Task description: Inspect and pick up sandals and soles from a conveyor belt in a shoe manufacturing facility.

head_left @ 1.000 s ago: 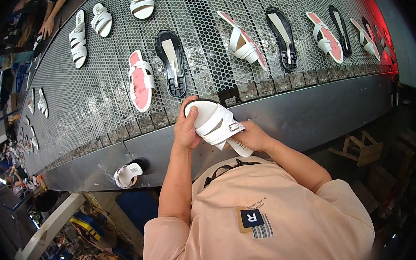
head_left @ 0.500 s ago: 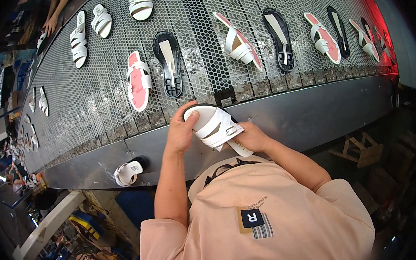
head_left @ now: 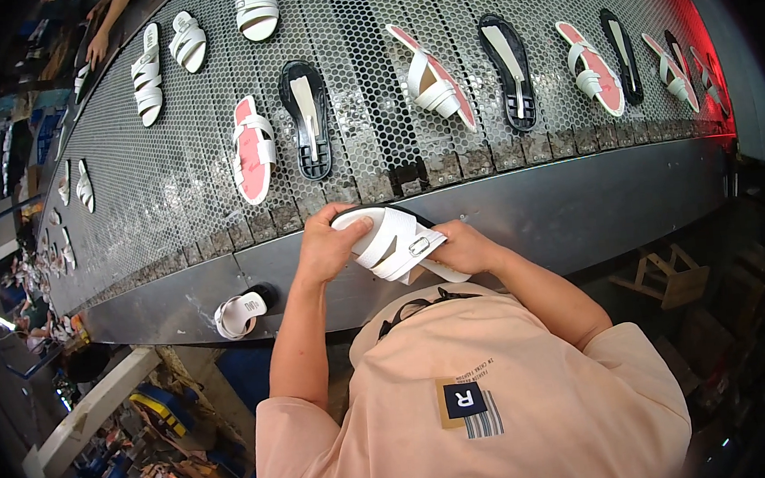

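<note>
Between my two hands is a white slide sandal [head_left: 394, 243] with crossed straps, a silver buckle and a dark sole edge. My left hand [head_left: 329, 246] grips its toe end, thumb on the insole and fingers underneath. My right hand [head_left: 462, 249] is closed round the side near the strap and heel, its fingertips mostly hidden behind the sandal. The sandal is held tilted in front of my belly, close to the metal edge of the conveyor. Beyond it on the belt lie a white-strapped upper with a pink underside [head_left: 253, 150] and a black sole [head_left: 307, 119].
The perforated conveyor belt [head_left: 188, 164] carries several more white sandals, pink-bottomed uppers and black soles. Another white sandal [head_left: 243, 314] rests on the metal ledge [head_left: 569, 215] at my left. A wooden stool [head_left: 664, 278] stands low at the right. Another person's hand [head_left: 98, 47] reaches in at the far left.
The sandal and both my hands have come slightly lower, toward my body. My left thumb has shifted along the insole nearer the strap. Pieces on the belt show small shifts in view.
</note>
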{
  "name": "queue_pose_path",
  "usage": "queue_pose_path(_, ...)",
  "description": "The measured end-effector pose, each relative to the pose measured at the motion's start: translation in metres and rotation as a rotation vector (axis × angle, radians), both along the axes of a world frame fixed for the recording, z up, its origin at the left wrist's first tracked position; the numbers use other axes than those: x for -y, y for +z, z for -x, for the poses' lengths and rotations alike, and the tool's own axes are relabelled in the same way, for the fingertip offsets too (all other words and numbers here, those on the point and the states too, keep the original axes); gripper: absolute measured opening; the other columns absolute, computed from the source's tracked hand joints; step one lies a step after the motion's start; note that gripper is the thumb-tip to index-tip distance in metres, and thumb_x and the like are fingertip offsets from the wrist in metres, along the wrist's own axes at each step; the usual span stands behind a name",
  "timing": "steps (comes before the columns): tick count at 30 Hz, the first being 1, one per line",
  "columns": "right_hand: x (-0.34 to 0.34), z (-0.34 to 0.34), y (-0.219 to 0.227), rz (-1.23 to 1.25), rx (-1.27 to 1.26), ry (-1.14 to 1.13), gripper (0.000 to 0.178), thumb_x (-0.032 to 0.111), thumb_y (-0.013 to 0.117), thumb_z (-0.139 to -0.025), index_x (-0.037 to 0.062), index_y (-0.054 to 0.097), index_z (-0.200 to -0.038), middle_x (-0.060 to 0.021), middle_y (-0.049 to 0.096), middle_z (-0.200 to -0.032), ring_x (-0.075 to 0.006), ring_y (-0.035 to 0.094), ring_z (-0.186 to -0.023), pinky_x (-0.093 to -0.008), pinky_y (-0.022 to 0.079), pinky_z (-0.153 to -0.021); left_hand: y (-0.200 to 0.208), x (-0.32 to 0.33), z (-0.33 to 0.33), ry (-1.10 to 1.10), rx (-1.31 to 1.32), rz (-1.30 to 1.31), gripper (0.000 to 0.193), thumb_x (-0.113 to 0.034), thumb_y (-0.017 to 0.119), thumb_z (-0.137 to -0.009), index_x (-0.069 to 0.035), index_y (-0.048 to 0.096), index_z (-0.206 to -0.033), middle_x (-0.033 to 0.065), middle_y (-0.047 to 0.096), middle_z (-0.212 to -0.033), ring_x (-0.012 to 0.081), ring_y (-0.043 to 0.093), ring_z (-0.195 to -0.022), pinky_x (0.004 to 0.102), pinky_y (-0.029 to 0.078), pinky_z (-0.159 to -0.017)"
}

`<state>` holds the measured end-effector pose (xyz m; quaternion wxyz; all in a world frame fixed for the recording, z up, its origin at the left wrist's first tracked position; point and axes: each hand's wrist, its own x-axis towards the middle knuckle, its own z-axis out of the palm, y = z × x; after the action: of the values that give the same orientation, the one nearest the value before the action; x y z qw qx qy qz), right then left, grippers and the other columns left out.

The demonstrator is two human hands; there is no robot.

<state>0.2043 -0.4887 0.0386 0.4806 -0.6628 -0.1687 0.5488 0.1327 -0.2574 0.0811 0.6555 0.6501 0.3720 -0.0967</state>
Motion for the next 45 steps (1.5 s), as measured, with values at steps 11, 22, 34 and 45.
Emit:
queue_pose_path(11, 0.017, -0.021, 0.004, 0.023, 0.111, 0.15, 0.032, 0.029, 0.067, -0.082, -0.001, 0.066, -0.094, -0.0173, 0.068, -0.087, -0.0203, 0.064, -0.081, -0.0322, 0.048, -0.074, 0.018, 0.014, -0.019, -0.487, -0.098, -0.243, 0.017, -0.01, 0.068, -0.081, 0.003, 0.067, -0.091, 0.0047, 0.067, -0.081, 0.0083, 0.058, -0.073, 0.024, 0.048, -0.067)
queue_pose_path(22, 0.066, -0.036, -0.028, 0.153, -0.188, -0.259, 0.024, 0.019, 0.066, -0.085, -0.0042, 0.062, -0.086, -0.0108, 0.067, -0.075, -0.0109, 0.063, -0.062, -0.0249, 0.051, -0.055, -0.049, 0.019, 0.029, -0.14, -0.088, -0.654, 0.027, -0.016, 0.066, -0.082, 0.001, 0.065, -0.103, 0.0133, 0.066, -0.1, 0.0197, 0.06, -0.09, 0.0306, 0.048, -0.077)
queue_pose_path(34, 0.082, -0.036, -0.026, 0.108, -0.118, -0.274, 0.031, 0.022, 0.072, -0.08, -0.0005, 0.061, -0.098, -0.0079, 0.065, -0.077, -0.0154, 0.063, -0.068, -0.0293, 0.051, -0.063, -0.034, 0.128, -0.057, -1.055, 0.371, -0.874, 0.063, -0.021, 0.081, -0.059, -0.003, 0.057, -0.114, 0.0117, 0.058, -0.107, 0.0303, 0.055, -0.102, 0.0406, 0.044, -0.086)
queue_pose_path(45, 0.098, -0.058, -0.018, -0.06, 0.563, -0.056, 0.069, 0.018, 0.079, -0.065, 0.0087, 0.049, -0.126, -0.0143, 0.061, -0.11, -0.0309, 0.059, -0.102, -0.0381, 0.046, -0.09, -0.009, 0.127, -0.062, -0.951, 0.382, -0.728, 0.061, -0.016, 0.082, -0.06, -0.003, 0.061, -0.117, 0.0113, 0.059, -0.102, 0.0294, 0.059, -0.092, 0.0366, 0.049, -0.079)
